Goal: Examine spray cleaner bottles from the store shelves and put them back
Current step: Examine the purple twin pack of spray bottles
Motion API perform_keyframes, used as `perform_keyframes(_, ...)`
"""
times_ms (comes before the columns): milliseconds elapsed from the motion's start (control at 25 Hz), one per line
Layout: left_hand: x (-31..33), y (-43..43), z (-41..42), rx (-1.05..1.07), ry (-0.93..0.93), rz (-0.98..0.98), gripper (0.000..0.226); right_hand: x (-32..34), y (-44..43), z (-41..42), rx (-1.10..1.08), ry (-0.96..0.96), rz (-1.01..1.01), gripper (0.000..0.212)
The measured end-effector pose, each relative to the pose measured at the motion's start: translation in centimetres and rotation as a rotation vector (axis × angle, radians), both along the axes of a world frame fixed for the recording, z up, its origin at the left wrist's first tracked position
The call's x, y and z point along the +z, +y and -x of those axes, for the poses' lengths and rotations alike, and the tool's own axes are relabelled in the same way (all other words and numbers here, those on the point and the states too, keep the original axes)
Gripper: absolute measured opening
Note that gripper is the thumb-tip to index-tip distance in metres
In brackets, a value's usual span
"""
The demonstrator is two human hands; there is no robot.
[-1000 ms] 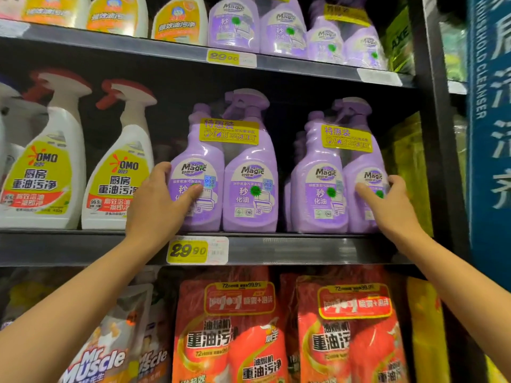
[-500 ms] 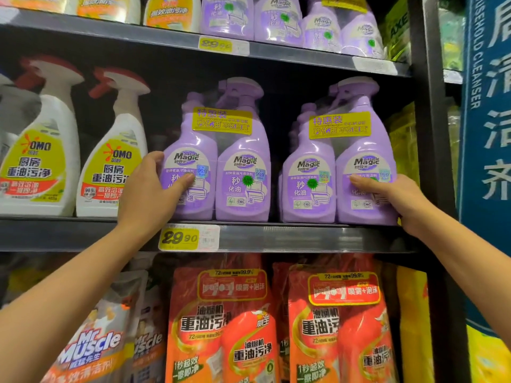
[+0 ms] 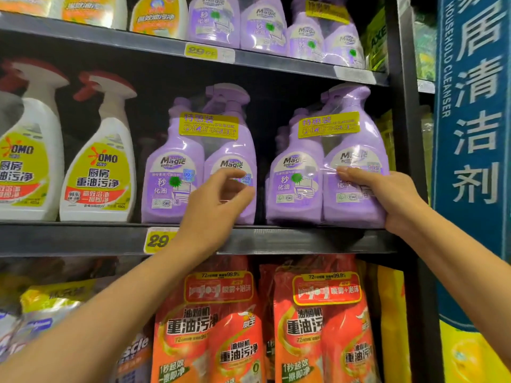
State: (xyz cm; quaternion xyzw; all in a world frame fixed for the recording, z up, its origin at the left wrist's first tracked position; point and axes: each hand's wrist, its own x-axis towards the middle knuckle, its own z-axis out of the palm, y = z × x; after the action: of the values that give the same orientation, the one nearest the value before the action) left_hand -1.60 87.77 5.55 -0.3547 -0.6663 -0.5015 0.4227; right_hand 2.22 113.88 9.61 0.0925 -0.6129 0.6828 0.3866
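Evidently at the take-down step: my right hand (image 3: 387, 197) gripped the right Magic twin-pack (image 3: 301, 172) standing at the shelf (image 3: 83, 239) edge, left hand (image 3: 215, 205) loosely curled and empty; the next move probably needed its support.

Both bare forearms reach up: left hand (image 3: 218, 205) raised, fingers loosely curled; right hand (image 3: 387, 200) grips a purple cleaner twin-pack (image 3: 300, 205).

Shop aisle: stocked shelves (image 3: 276, 241), price tags (image 3: 158, 240), household-cleanser sign (image 3: 470, 134)
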Motion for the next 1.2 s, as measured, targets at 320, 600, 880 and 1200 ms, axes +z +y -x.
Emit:
perform_keyframes(320,-0.6,5.3,-3.2,-0.706,-0.451,-0.116,0.041,-4.8,-1.1,-6.9,0.257,-0.055,-0.019,0.041)
perform_keyframes(600,-8.3,2.2,-6.8,-0.739,-0.454,-0.235,0.049,-12.9,-3.3,-8.8,0.307,-0.019,-0.037,0.046)
perform_keyframes(880,-16.2,-1.7,-9.6,-0.626,-0.537,-0.293,0.045,-20.5,-6.4,-9.2,0.452,-0.137,-0.030,0.048)
perform_keyframes(1200,-23.4,-4.4,-11.8,-0.482,-0.708,-0.434,0.040,-28.0,-9.1,-9.3,0.532,-0.302,0.095,0.036)
